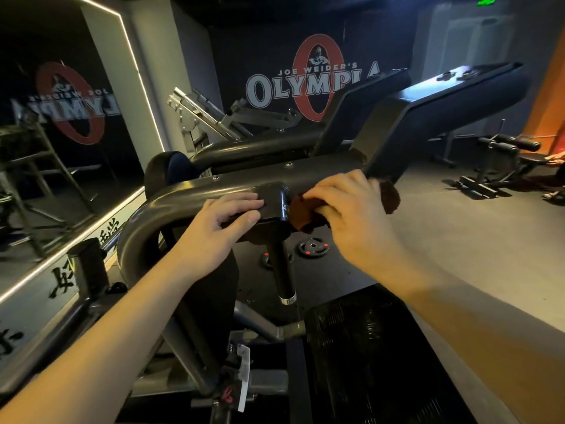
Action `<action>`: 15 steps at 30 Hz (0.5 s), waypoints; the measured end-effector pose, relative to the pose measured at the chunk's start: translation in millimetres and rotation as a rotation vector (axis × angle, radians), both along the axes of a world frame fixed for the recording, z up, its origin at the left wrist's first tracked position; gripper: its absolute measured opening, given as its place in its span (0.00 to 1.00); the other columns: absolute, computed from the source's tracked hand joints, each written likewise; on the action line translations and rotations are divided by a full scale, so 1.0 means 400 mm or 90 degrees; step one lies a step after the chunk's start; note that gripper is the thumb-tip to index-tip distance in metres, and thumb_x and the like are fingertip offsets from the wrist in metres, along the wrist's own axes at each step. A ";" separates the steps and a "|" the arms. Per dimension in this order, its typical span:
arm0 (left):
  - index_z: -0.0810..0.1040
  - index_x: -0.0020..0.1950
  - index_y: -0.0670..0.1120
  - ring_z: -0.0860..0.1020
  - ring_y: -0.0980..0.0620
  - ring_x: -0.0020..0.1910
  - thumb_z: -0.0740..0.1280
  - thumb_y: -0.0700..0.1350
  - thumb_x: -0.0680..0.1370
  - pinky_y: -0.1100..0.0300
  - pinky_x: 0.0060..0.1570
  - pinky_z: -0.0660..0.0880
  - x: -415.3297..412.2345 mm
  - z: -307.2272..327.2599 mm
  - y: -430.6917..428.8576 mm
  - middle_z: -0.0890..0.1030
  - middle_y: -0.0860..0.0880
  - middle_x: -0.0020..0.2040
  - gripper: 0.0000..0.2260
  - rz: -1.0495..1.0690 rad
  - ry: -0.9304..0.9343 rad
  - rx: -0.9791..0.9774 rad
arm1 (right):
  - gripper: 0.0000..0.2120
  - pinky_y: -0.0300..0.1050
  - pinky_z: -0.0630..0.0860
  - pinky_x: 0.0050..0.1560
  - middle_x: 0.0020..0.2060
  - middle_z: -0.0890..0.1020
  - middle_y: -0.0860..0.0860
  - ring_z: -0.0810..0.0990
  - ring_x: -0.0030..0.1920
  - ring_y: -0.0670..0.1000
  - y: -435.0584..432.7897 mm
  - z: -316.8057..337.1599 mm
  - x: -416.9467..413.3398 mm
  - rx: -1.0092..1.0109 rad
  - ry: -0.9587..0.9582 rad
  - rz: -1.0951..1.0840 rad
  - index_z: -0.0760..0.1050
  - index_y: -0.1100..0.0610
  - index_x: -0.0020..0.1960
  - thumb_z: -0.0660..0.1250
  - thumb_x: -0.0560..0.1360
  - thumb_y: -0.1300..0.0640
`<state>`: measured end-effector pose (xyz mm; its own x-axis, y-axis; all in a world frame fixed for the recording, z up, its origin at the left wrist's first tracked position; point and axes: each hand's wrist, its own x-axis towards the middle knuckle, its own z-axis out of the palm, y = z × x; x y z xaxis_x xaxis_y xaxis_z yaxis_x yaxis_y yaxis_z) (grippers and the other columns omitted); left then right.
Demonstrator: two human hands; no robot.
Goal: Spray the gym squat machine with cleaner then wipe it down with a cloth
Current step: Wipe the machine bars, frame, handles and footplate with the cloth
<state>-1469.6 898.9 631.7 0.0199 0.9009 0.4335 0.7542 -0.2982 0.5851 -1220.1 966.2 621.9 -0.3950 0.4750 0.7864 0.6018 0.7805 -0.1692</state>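
Observation:
The squat machine's dark grey curved frame tube point(171, 197) crosses the middle of the view, with a black handle point(282, 264) hanging down from its joint. My left hand point(223, 221) rests on the tube just left of that joint, fingers laid over the top. My right hand point(351, 206) grips a dark red-brown cloth point(301, 214) and presses it against the frame right of the joint; one end of the cloth point(389, 195) sticks out behind the hand. Two long black shoulder pads point(443, 99) rise to the upper right. No spray bottle is in view.
A textured black footplate point(367, 347) lies below. Small weight plates point(312, 247) lie on the floor under the handle. A mirror wall point(61, 117) runs along the left. A black bench machine point(501, 160) stands at the right on open grey floor.

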 end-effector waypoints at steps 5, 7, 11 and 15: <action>0.73 0.70 0.57 0.71 0.57 0.67 0.67 0.55 0.81 0.59 0.71 0.67 0.021 -0.002 -0.013 0.74 0.59 0.66 0.18 0.049 -0.064 0.028 | 0.13 0.45 0.69 0.67 0.57 0.79 0.37 0.73 0.59 0.39 0.010 0.126 -0.061 -0.102 0.088 0.098 0.81 0.48 0.64 0.65 0.83 0.58; 0.70 0.71 0.56 0.72 0.58 0.64 0.69 0.53 0.80 0.72 0.65 0.66 0.032 -0.018 -0.021 0.73 0.57 0.65 0.20 0.073 -0.117 0.037 | 0.12 0.48 0.73 0.69 0.57 0.83 0.42 0.78 0.60 0.42 0.041 0.160 -0.109 -0.186 0.030 0.112 0.82 0.49 0.64 0.66 0.83 0.57; 0.66 0.71 0.56 0.70 0.60 0.67 0.72 0.62 0.74 0.65 0.64 0.70 0.016 -0.052 -0.019 0.69 0.53 0.68 0.30 0.043 -0.175 0.055 | 0.12 0.43 0.73 0.64 0.54 0.82 0.43 0.78 0.56 0.41 0.046 0.171 -0.147 -0.344 -0.225 0.154 0.82 0.49 0.64 0.67 0.82 0.57; 0.65 0.70 0.59 0.69 0.60 0.67 0.78 0.54 0.72 0.63 0.65 0.68 0.015 -0.067 -0.007 0.69 0.54 0.67 0.32 0.053 -0.172 0.106 | 0.16 0.22 0.67 0.52 0.48 0.78 0.34 0.73 0.51 0.26 0.048 0.187 -0.102 -0.344 -0.330 0.228 0.80 0.45 0.65 0.67 0.81 0.59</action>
